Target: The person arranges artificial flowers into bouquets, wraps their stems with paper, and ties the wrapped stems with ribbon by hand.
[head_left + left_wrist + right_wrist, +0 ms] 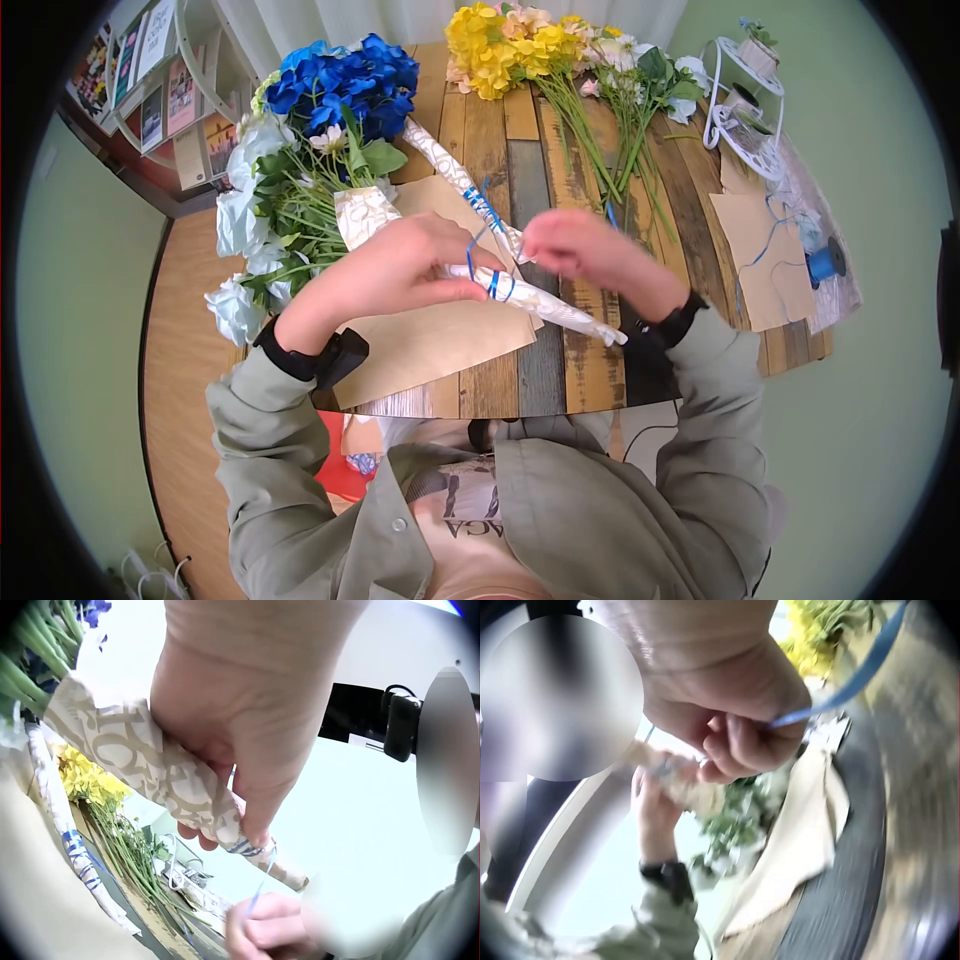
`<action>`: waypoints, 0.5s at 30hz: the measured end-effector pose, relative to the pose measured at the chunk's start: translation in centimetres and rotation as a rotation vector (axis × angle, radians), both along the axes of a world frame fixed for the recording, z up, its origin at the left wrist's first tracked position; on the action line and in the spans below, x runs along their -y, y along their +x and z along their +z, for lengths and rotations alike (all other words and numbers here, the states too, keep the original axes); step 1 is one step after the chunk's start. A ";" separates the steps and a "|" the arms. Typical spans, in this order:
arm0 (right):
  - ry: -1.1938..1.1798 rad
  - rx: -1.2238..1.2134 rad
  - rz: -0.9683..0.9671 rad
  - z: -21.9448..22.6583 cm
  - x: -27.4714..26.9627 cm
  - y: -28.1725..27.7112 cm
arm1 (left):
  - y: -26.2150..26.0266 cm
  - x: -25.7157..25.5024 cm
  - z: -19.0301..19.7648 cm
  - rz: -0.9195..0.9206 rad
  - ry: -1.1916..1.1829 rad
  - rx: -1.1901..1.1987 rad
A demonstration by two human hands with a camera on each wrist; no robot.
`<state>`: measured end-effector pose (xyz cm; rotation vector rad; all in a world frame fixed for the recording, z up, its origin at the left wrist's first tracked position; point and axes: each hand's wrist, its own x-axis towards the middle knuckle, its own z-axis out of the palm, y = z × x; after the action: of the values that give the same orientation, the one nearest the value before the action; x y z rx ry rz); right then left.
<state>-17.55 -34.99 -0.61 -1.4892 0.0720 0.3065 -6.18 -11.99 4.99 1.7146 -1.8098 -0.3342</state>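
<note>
My left hand (pixel 405 265) grips the stems of a bouquet of pale flowers (pixel 240 222), wrapped in white paper with a beige pattern (pixel 124 750). Its narrow wrapped end (pixel 570 312) points to the right, over the table. Blue ribbon (pixel 497 287) circles the wrap just beyond the left thumb. My right hand (pixel 590 250), blurred in the head view, is raised beside the wrap with fingers curled. In the right wrist view, a length of blue ribbon (pixel 862 679) runs from those fingers.
A blue bouquet (pixel 345 85) with a ribbon-tied wrapped handle (pixel 450 170) lies behind. Brown paper (pixel 440 355) is under my left hand. Yellow flowers (pixel 490 50) and loose green stems (pixel 625 150) lie at the back. A ribbon spool (pixel 826 262) and white wire stand (pixel 745 150) are at right.
</note>
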 end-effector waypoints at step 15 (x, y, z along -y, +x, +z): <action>0.035 -0.071 0.011 1.7 0.3 -1.8 | 0.1 0.2 -0.4 0.012 0.040 0.001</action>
<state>-19.39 -35.25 1.09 -1.4443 0.1142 0.3680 -6.10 -12.15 4.60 1.7525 -1.8044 -0.3671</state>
